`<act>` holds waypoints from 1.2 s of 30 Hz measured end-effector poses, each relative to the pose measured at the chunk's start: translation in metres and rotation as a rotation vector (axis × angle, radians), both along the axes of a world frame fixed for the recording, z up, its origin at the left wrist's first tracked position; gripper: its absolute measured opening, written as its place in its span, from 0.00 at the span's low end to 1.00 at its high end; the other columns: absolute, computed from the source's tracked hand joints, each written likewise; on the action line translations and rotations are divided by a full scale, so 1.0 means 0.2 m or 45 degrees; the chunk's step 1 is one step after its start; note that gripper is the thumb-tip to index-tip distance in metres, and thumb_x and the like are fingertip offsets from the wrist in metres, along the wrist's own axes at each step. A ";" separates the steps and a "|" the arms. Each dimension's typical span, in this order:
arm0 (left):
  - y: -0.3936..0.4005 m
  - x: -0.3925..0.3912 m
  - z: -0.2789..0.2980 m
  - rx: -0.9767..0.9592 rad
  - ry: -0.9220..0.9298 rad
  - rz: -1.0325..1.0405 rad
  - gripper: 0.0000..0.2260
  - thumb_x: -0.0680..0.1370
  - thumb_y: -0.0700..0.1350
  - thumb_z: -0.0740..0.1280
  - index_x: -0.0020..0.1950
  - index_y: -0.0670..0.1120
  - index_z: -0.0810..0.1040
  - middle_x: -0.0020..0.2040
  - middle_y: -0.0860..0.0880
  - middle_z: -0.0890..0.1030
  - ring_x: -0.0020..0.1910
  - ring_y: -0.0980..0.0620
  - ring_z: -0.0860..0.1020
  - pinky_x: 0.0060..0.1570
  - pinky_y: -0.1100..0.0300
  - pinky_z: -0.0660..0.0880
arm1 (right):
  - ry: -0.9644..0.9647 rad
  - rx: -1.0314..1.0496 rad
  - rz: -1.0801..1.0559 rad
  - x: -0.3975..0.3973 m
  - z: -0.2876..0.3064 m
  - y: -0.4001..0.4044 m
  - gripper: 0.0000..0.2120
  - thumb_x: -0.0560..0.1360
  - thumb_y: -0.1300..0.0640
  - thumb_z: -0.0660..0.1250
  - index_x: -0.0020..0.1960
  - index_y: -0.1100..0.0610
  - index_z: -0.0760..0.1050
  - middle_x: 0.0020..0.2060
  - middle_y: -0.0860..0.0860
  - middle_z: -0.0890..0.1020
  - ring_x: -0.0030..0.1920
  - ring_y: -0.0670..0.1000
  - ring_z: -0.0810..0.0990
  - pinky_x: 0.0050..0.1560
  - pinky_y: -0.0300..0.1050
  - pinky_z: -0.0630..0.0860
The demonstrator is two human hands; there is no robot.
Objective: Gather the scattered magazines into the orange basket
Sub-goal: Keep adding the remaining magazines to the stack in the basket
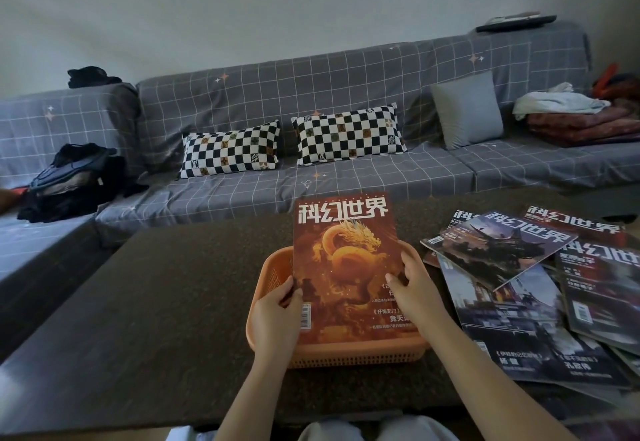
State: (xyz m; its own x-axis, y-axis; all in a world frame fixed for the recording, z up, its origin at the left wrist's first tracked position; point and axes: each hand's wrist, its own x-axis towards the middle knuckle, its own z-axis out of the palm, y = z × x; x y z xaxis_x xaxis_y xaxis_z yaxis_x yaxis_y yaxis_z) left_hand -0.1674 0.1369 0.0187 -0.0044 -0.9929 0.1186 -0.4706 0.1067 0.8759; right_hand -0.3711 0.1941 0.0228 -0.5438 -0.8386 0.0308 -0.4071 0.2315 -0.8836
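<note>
Left hand (277, 316) pinches red magazine (343, 267) at lower-left edge, thumb on cover. Right hand (414, 290) grips its right edge. Magazine tilted up over orange basket (273, 267) mid-surface (156, 302). Loose magazines (512, 267) heaped at 3 o'clock. Sofa (346, 177) at 12, two checkered pillows (230, 153).

We see the orange basket (277, 267) on the dark table (173, 284), perforated walls, upright | the red dragon-cover magazine (346, 260) stands tilted in it, top edge sticking out past the far rim | the scattered magazines (519, 284) lie overlapping in a loose pile just right of the basket, covers up.
</note>
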 end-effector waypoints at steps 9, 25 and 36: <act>-0.03 -0.01 0.04 0.190 -0.216 -0.275 0.25 0.82 0.53 0.57 0.78 0.51 0.56 0.40 0.59 0.80 0.35 0.59 0.80 0.24 0.72 0.71 | -0.085 0.010 0.037 -0.01 0.01 -0.01 0.24 0.79 0.53 0.59 0.72 0.43 0.56 0.65 0.46 0.69 0.56 0.45 0.73 0.58 0.50 0.75; 0.19 -0.34 0.17 -0.107 0.178 -0.395 0.23 0.82 0.45 0.60 0.76 0.55 0.61 0.47 0.52 0.82 0.27 0.62 0.76 0.23 0.69 0.71 | -0.110 -0.221 -0.149 -0.08 0.09 0.24 0.27 0.74 0.49 0.68 0.70 0.53 0.65 0.65 0.51 0.75 0.62 0.49 0.74 0.57 0.43 0.69; 0.22 -1.09 0.13 0.061 0.082 -0.799 0.16 0.81 0.43 0.60 0.69 0.53 0.72 0.50 0.65 0.78 0.37 0.70 0.77 0.31 0.75 0.71 | -0.003 -0.193 -0.477 -0.59 -0.02 0.43 0.13 0.77 0.55 0.63 0.61 0.54 0.74 0.54 0.53 0.80 0.49 0.48 0.75 0.49 0.42 0.70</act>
State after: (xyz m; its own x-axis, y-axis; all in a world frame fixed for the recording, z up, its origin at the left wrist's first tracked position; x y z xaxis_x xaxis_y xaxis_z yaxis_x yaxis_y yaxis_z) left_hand -0.3861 0.1807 0.0442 -0.5822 -0.8077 0.0931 -0.2774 0.3050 0.9110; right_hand -0.4898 0.2794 0.0188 -0.8111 -0.5685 0.1374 -0.3173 0.2303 -0.9200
